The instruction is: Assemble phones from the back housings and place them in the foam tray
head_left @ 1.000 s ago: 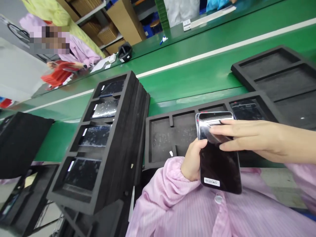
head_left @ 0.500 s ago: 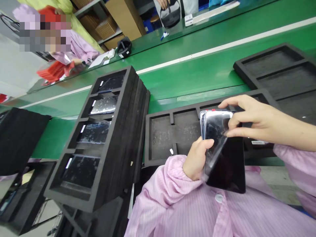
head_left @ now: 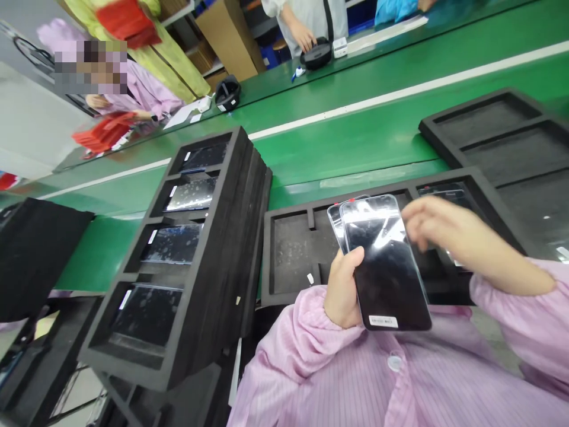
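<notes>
My left hand point(head_left: 345, 286) grips a black tablet screen point(head_left: 391, 279) by its left side, thumb on the front. The screen has a glossy, reflective face and a white label at its lower edge. A second clear-edged sheet or screen point(head_left: 334, 218) fans out behind it; red tabs show at both top edges. My right hand point(head_left: 433, 222) is just past the screen's upper right edge, over the foam tray, its fingers bent and smeared by motion. The black foam tray point(head_left: 265, 255) lies behind both hands, with a dark screen point(head_left: 444, 191) in one compartment.
On the left stands a tall stack of black foam trays point(head_left: 189, 296), with screens in the top one. Another foam tray point(head_left: 484, 121) is at the right. Across the green bench point(head_left: 338, 142), people handle red packets point(head_left: 104, 131) and a black headband-like item point(head_left: 316, 54).
My right hand has come off the screen's face and moved to its right side. The clear film earlier lifted across the screen no longer shows raised; the label is now visible.
</notes>
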A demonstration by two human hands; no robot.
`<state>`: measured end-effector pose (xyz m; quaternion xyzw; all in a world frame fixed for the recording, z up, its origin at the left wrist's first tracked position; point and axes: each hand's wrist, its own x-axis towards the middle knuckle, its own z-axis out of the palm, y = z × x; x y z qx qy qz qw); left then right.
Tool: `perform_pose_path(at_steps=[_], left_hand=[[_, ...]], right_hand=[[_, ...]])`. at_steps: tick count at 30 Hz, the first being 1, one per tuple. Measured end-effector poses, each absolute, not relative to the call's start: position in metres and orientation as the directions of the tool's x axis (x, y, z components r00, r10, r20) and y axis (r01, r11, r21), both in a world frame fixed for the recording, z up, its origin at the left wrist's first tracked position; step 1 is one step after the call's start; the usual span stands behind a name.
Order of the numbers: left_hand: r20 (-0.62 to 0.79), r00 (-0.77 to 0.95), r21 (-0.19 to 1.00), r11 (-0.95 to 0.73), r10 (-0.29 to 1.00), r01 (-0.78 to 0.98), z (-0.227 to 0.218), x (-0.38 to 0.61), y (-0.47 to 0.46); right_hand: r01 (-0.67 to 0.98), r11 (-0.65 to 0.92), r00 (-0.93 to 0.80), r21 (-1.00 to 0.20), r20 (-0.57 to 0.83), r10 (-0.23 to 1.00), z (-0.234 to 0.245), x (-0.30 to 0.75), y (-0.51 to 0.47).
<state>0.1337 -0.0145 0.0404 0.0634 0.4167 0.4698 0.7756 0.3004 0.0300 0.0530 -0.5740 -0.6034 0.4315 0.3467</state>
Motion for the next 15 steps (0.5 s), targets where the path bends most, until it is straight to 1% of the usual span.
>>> perform_pose_path(at_steps=[1,2,3,6,8,10,12,15], left_hand=[[-0.560,0.178,0.516,0.509,0.809,-0.689,0.040,0.134,-0.014],[-0.532,0.151,0.536,0.469,0.833,-0.702,0.039,0.134,-0.014],[-0.508,0.132,0.549,0.438,0.851,-0.712,0.039,0.135,-0.014],[-0.470,0.126,0.553,0.402,0.874,-0.730,0.039,0.137,-0.014],[-0.460,0.143,0.553,0.409,0.876,-0.726,0.041,0.138,-0.014],[-0.461,0.143,0.579,0.418,0.876,-0.700,0.042,0.137,-0.015],[-0.475,0.123,0.612,0.428,0.871,-0.665,0.045,0.135,-0.016],[-0.488,0.094,0.644,0.431,0.868,-0.632,0.048,0.134,-0.018]], right_hand=[[0.458,-0.103,-0.136,-0.883,-0.185,0.973,0.054,0.298,0.026],[0.494,-0.139,-0.182,-0.858,-0.258,0.949,0.055,0.296,0.023],[0.499,-0.152,-0.224,-0.853,-0.297,0.928,0.056,0.294,0.020],[0.407,-0.191,-0.284,-0.893,-0.322,0.903,0.058,0.293,0.016],[0.322,-0.235,-0.301,-0.917,-0.335,0.893,0.059,0.294,0.016],[0.248,-0.276,-0.308,-0.929,-0.346,0.886,0.059,0.295,0.016],[0.206,-0.298,-0.313,-0.932,-0.351,0.882,0.058,0.296,0.015],[0.183,-0.291,-0.308,-0.939,-0.335,0.890,0.057,0.296,0.013]])
